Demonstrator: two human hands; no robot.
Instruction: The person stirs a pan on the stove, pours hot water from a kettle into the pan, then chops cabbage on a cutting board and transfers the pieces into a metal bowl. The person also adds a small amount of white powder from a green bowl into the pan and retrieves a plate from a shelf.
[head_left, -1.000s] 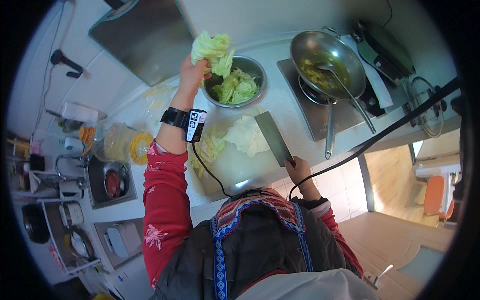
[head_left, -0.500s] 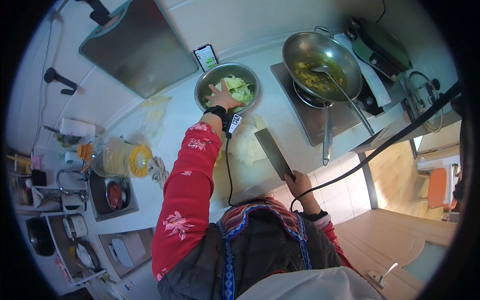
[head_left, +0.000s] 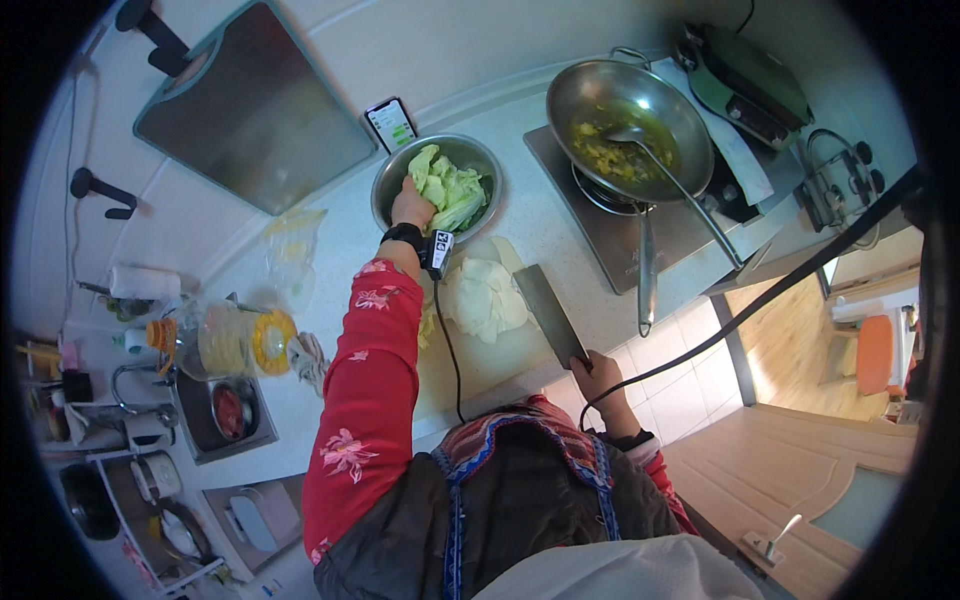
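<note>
My left hand [head_left: 410, 203] reaches into a steel bowl [head_left: 393, 172] and presses on the green cabbage leaves [head_left: 452, 186] inside it. A black wrist device with a cable sits on that arm. My right hand [head_left: 597, 376] grips the handle of a broad cleaver [head_left: 547, 308], whose blade lies over the cutting board [head_left: 470, 355]. A pale piece of cabbage [head_left: 487, 296] rests on the board beside the blade.
A wok [head_left: 622, 118] with yellow food and a ladle sits on a stove at the right. A phone [head_left: 391, 123] leans by the bowl. A large grey board [head_left: 250, 110] hangs on the wall. A sink [head_left: 215, 415] and a jar [head_left: 228, 338] stand at left.
My left hand held cabbage leaves up above the bowl, then lowered them into it and now rests on them. The cleaver hand stayed by the board.
</note>
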